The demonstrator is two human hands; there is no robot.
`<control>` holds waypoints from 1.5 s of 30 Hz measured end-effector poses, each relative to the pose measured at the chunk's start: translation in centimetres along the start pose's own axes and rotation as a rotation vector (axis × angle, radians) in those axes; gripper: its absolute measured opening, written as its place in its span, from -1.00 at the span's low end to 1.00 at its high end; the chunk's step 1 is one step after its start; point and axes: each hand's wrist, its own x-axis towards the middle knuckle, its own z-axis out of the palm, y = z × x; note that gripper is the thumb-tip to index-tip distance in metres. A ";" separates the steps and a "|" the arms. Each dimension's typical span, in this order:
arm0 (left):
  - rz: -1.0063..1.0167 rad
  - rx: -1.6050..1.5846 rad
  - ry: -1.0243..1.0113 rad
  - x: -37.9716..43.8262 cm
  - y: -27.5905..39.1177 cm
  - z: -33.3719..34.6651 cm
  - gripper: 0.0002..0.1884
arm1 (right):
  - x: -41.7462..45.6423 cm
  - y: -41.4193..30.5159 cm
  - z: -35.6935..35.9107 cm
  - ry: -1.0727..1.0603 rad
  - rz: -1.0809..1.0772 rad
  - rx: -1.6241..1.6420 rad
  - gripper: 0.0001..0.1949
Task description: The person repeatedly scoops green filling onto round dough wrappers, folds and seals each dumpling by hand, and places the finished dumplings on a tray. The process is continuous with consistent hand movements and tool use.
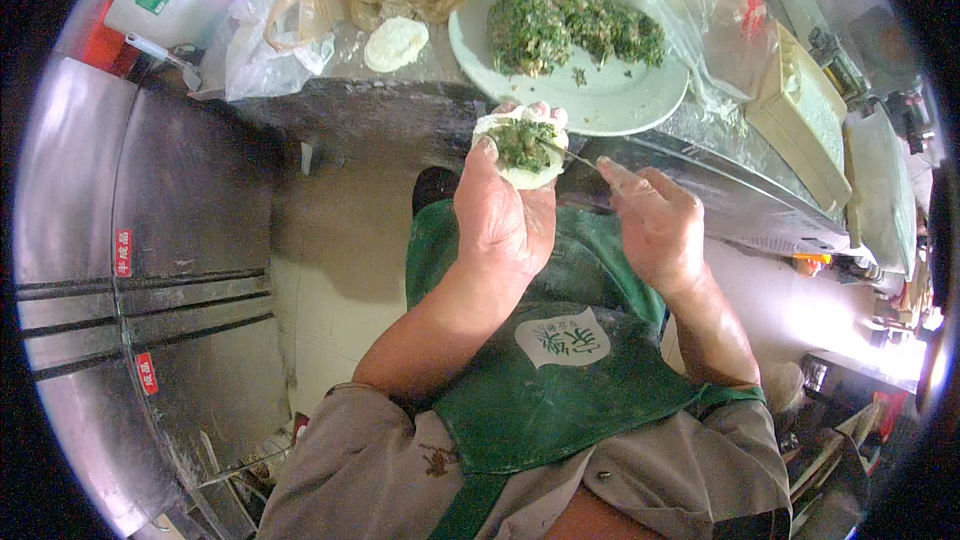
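My left hand (499, 217) cradles a round dough wrapper (531, 178) at the near edge of the counter. Chopped green filling (521, 144) lies on the wrapper. My right hand (656, 217) pinches a thin metal utensil (576, 157), whose far end touches the filling; its exact kind cannot be told. Beyond my hands, a large pale plate (607, 106) bears mounds of green filling (574, 19). To the left of the plate, a floured dough disc (396, 44) rests on the counter.
Plastic bags (281, 52) and a white tub (157, 0) stand at the upper left. Another clear bag (705, 15) lies right of the plate, beside a cream-coloured box (799, 116). Steel cabinet doors (195, 187) are at the left. A green apron (555, 405) covers my front.
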 end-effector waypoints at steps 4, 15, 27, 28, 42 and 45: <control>0.047 0.013 -0.040 1.2 -0.7 1.0 -0.51 | 1.3 0.4 -0.1 0.078 -0.028 -0.045 -0.61; -0.032 -0.038 0.071 2.6 0.2 3.5 -0.65 | 12.1 5.9 -2.6 -0.014 0.384 0.146 -0.66; -0.297 0.044 0.042 -0.8 0.0 2.0 -0.50 | 3.4 1.2 -5.4 0.043 0.136 0.232 -0.75; -0.324 0.039 0.053 -0.9 -0.1 2.0 -0.49 | 2.5 1.2 -5.1 0.048 -0.023 0.163 -0.71; -0.577 0.162 0.087 -4.4 -1.1 -1.7 -0.51 | -3.2 2.5 -3.2 -0.232 0.133 0.234 -0.80; -0.624 0.206 0.119 -4.7 -0.8 -1.8 -0.52 | -3.2 3.0 -3.7 -0.344 0.075 0.184 -0.80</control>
